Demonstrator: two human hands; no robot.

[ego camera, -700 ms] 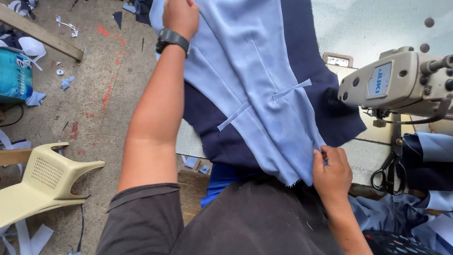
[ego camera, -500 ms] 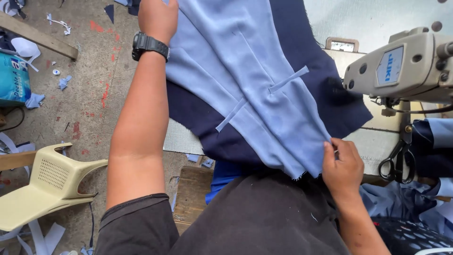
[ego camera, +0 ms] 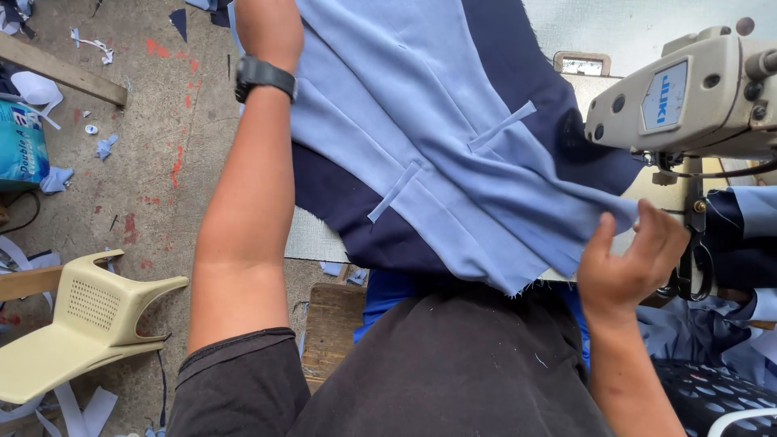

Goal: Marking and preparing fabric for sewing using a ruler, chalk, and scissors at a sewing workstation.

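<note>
A light blue fabric piece (ego camera: 421, 121) with two narrow sewn tabs lies stretched over a dark navy fabric (ego camera: 348, 218) on the sewing table. My left hand (ego camera: 267, 24), with a black watch on the wrist, grips the far end of the light blue fabric at the top of the view. Near the table's front, my right hand (ego camera: 627, 259) pinches the near right corner of that same fabric, just below the head of the sewing machine (ego camera: 688, 97).
Black scissors (ego camera: 688, 267) hang beside the machine at the right. A cream plastic chair (ego camera: 81, 316) lies on the concrete floor at the left, among fabric scraps. A teal box (ego camera: 20, 146) sits at the far left. More blue fabric (ego camera: 745, 235) is piled at the right.
My right hand has slid rightward along the fabric's near edge toward the machine, drawing the corner with it. The left hand has risen toward the top of the view.
</note>
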